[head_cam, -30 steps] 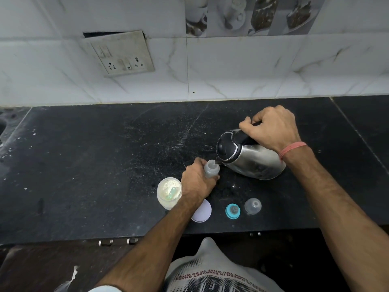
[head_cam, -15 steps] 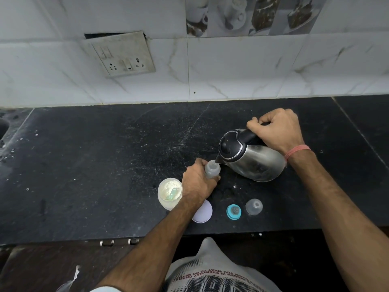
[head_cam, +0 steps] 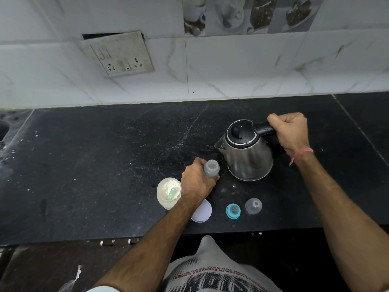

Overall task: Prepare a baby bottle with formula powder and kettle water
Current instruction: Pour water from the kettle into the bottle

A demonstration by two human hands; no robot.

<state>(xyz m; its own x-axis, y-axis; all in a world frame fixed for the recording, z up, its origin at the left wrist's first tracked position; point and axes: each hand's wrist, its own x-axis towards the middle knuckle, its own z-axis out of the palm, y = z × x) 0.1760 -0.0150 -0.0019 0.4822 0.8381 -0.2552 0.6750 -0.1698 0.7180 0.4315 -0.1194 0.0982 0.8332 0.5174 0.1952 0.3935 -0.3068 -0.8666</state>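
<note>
In the head view, the baby bottle (head_cam: 211, 169) is held upright on the black desk (head_cam: 94, 165) just below the middle of the frame, with the fingers of the left hand (head_cam: 196, 182) wrapped round its lower body and its open mouth left uncovered. To the right of it, the steel kettle (head_cam: 245, 152) is seen upright, apparently resting on the desk, its spout turned toward the bottle but apart from it. The black handle is gripped in the closed fingers of the right hand (head_cam: 291, 131). No water can be seen falling. How full the bottle is cannot be told.

Left of the bottle hand, an open powder jar (head_cam: 168, 191) with a scoop inside is seen; its white lid (head_cam: 201, 211) lies partly under the left wrist. Lower right, a teal teat ring (head_cam: 233, 211) and a clear cap (head_cam: 253, 205) are laid side by side.

The pouring step is judged to be ending or paused. If more water is needed, the spout should be brought right over the narrow mouth and the kettle tipped slowly, the bottle being kept pressed down and the fingers kept below the rim, since hot water may splash. Otherwise the kettle is best released and the teat ring fitted.
</note>
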